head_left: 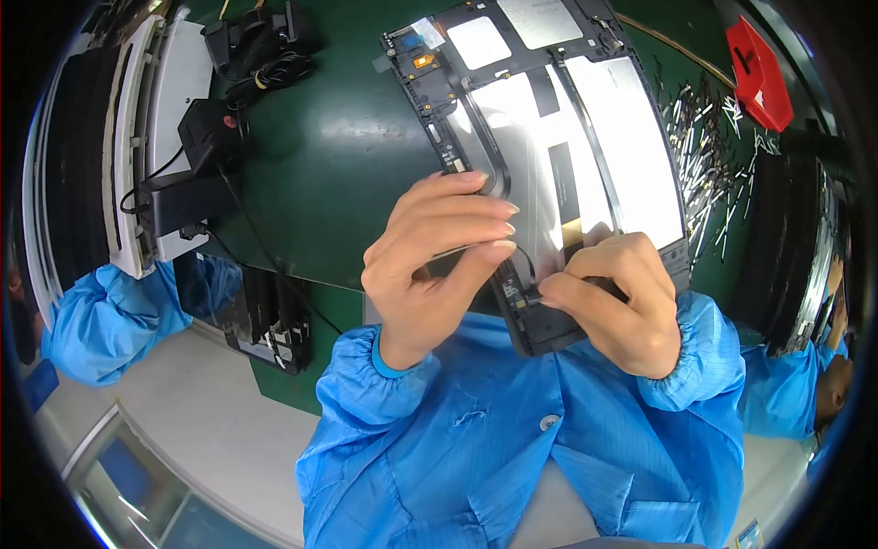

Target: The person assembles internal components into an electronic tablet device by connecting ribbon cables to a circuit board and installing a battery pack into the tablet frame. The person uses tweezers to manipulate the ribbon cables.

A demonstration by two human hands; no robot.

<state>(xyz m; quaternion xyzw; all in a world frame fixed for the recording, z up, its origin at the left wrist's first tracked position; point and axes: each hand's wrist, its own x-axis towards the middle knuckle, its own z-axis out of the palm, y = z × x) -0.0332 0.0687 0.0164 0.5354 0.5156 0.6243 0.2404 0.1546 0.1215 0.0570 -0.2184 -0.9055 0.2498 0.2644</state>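
Note:
An opened tablet-like device [585, 197] lies tilted before me, its black frame and silvery inner panels facing up. Its near end reaches over my lap. From the left, my left hand [434, 261] curls over the device's edge, thumb and fingers drawn together; whatever is between them is hidden. A thin black cable [530, 263] curves from near the left thumb tip toward the right fingertips. My right hand [622, 297] is closed in a pinch over the near end, close to small connectors [519, 298]. What that pinch holds is hidden.
Black power adapters [212, 133] with coiled cords sit at the left on the green table [334, 137]. Many thin black and white strips [704, 165] lie right of the device, by a red holder [757, 78]. Blue-sleeved people sit on both sides.

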